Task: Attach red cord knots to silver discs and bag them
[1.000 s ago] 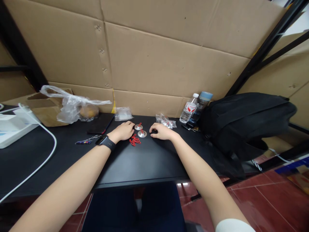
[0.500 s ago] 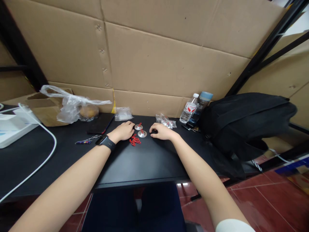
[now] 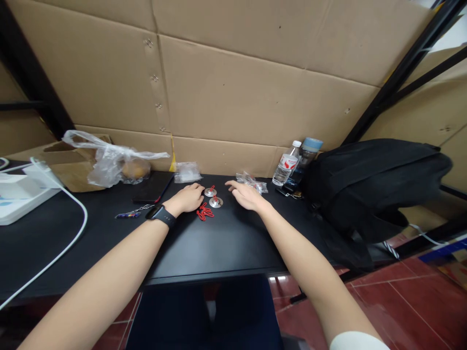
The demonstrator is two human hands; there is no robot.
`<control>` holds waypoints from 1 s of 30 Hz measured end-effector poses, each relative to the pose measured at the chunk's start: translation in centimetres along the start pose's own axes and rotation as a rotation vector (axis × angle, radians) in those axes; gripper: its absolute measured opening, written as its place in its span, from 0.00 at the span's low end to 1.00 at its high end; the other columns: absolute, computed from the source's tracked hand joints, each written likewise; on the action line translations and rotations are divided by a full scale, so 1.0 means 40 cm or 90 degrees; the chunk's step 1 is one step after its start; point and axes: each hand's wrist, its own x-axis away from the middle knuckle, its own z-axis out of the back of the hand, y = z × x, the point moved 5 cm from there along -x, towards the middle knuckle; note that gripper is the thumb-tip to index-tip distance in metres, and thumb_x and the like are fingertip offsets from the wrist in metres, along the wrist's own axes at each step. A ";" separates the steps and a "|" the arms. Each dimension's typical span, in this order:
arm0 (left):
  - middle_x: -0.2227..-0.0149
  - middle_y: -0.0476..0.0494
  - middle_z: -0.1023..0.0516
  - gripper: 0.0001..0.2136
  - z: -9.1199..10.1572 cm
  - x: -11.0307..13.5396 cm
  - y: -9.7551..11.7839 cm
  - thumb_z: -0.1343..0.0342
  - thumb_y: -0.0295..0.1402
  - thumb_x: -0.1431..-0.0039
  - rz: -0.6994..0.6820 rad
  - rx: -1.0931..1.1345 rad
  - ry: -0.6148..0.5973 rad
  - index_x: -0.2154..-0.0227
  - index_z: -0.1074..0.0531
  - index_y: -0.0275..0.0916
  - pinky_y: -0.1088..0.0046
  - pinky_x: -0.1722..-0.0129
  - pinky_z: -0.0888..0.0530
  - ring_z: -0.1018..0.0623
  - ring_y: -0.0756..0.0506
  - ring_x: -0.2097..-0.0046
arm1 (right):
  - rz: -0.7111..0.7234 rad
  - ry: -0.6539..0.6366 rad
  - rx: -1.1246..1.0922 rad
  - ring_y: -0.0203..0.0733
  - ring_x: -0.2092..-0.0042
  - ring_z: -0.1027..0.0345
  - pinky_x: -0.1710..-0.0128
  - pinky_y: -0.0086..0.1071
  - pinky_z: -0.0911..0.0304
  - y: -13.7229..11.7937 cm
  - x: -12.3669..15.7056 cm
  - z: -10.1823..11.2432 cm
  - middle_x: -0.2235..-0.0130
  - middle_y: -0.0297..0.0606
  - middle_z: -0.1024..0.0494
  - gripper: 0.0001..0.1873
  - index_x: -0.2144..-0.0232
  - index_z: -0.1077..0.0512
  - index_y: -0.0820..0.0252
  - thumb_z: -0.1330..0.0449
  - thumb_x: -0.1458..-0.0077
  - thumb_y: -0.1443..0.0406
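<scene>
Two small silver finger cymbals with red loops lie on the black table: the back cymbal (image 3: 209, 193) and, slightly nearer me, the front cymbal (image 3: 216, 202). A bundle of red cord (image 3: 205, 212) rests just in front of them. My left hand (image 3: 189, 197), wearing a watch, lies palm down left of the cymbals, its fingers flat on or close to the table beside the back one. To their right, my right hand (image 3: 246, 195) holds nothing, fingers extended and apart. Behind it is a clear plastic packet (image 3: 260, 185) with something reddish inside, partly hidden by the hand.
A second clear packet (image 3: 187, 172) lies near the cardboard wall. On the left are a dark flat pouch or case (image 3: 148, 191), a keychain (image 3: 127, 215), a tied plastic bag (image 3: 109, 163) and a white cable (image 3: 82, 218). Bottles (image 3: 286, 167) and a black backpack (image 3: 372, 180) stand right.
My right hand has uncurled, its fingers now reaching out and slightly away from me. My left hand, the cymbals and the red cord stay in place.
</scene>
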 end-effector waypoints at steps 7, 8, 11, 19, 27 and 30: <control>0.42 0.35 0.27 0.23 0.006 0.002 0.006 0.51 0.37 0.38 -0.001 0.015 0.004 0.41 0.31 0.39 0.60 0.39 0.33 0.27 0.37 0.41 | 0.008 0.035 -0.081 0.44 0.51 0.22 0.47 0.42 0.29 0.019 -0.003 0.005 0.49 0.39 0.18 0.35 0.33 0.40 0.52 0.53 0.41 0.75; 0.42 0.35 0.27 0.23 0.007 0.003 0.008 0.51 0.37 0.38 -0.002 0.014 0.004 0.41 0.31 0.39 0.60 0.39 0.32 0.27 0.37 0.41 | 0.009 0.037 -0.098 0.44 0.52 0.21 0.47 0.43 0.29 0.025 -0.004 0.000 0.47 0.41 0.20 0.35 0.33 0.41 0.53 0.53 0.41 0.75; 0.42 0.35 0.27 0.22 0.014 0.008 0.014 0.51 0.37 0.37 0.001 0.004 -0.003 0.42 0.30 0.40 0.60 0.40 0.32 0.27 0.37 0.41 | 0.014 0.044 -0.147 0.44 0.51 0.21 0.46 0.44 0.28 0.037 -0.008 -0.011 0.41 0.47 0.25 0.35 0.31 0.44 0.56 0.55 0.40 0.74; 0.33 0.32 0.38 0.24 0.079 0.027 0.009 0.50 0.39 0.37 0.096 -0.111 0.129 0.40 0.32 0.39 0.46 0.38 0.41 0.41 0.30 0.33 | 0.075 -0.004 -0.176 0.46 0.39 0.31 0.38 0.49 0.35 0.003 -0.002 -0.026 0.39 0.45 0.26 0.35 0.28 0.53 0.53 0.54 0.35 0.72; 0.33 0.35 0.35 0.25 0.085 0.030 -0.008 0.51 0.37 0.37 0.109 -0.107 0.113 0.37 0.36 0.40 0.43 0.39 0.43 0.41 0.31 0.34 | 0.078 -0.029 -0.105 0.45 0.35 0.36 0.34 0.45 0.39 -0.041 -0.008 -0.063 0.35 0.34 0.32 0.34 0.33 0.38 0.49 0.53 0.39 0.75; 0.30 0.36 0.41 0.29 0.102 0.038 0.017 0.52 0.35 0.37 0.084 -0.107 0.165 0.33 0.43 0.41 0.44 0.38 0.44 0.43 0.31 0.33 | 0.078 -0.023 -0.100 0.46 0.34 0.37 0.34 0.45 0.41 -0.048 -0.007 -0.055 0.33 0.38 0.34 0.32 0.32 0.40 0.52 0.53 0.37 0.73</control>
